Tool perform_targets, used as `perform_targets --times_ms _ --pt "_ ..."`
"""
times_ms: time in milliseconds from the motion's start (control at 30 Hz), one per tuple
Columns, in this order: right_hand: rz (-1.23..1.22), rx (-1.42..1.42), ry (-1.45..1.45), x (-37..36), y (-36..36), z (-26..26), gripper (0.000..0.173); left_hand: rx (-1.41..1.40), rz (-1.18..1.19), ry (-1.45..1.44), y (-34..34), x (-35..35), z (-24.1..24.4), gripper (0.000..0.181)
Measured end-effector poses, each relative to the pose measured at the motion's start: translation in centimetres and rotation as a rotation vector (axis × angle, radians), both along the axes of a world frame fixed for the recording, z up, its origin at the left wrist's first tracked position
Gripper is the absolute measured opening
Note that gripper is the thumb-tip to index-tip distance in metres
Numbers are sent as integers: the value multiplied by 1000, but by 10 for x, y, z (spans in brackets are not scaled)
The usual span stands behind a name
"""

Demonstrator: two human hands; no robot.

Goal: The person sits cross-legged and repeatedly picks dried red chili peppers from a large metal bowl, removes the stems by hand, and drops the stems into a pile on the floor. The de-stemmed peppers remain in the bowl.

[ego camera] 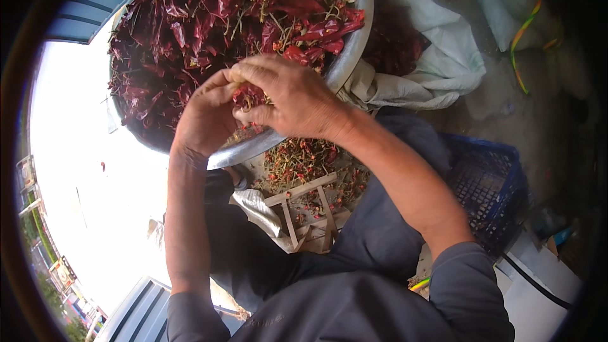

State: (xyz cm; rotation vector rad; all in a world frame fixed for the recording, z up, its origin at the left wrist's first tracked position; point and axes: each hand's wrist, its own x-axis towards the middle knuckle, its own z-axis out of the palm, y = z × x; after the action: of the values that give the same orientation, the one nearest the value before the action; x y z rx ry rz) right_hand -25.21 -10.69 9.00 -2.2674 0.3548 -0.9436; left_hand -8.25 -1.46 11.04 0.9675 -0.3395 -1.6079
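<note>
Both hands meet above the near rim of a large metal basin (354, 54) heaped with dried red chili peppers (190, 23). Between them is one dried red chili pepper (249, 97), partly hidden by fingers. My left hand (204, 109) grips it from the left, fingers curled. From the right, my right hand (294, 95) pinches it with thumb and fingers, close to its stem end. Loose stems and stalks lie among the peppers in the basin. Below the rim, a pile of chili stems and caps (299, 161) covers the ground between my legs.
A white woven sack (446, 42) with dark red peppers inside stands right of the basin. A blue plastic crate (484, 185) sits beside my right leg. Beneath me is a wooden frame (304, 190). A yellow-green strap (525, 42) lies at the upper right.
</note>
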Motion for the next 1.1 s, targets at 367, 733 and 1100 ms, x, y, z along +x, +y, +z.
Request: perform_targets --times_ms 367,733,1100 --pt "-127 15 294 4 0 -6 35 -165 182 -587 9 -8 3 29" --pt "-32 226 325 0 0 -1 49 -81 165 -908 10 -16 3 17" --pt "-77 99 183 0 11 -9 36 -158 312 -1062 14 -23 -12 9"
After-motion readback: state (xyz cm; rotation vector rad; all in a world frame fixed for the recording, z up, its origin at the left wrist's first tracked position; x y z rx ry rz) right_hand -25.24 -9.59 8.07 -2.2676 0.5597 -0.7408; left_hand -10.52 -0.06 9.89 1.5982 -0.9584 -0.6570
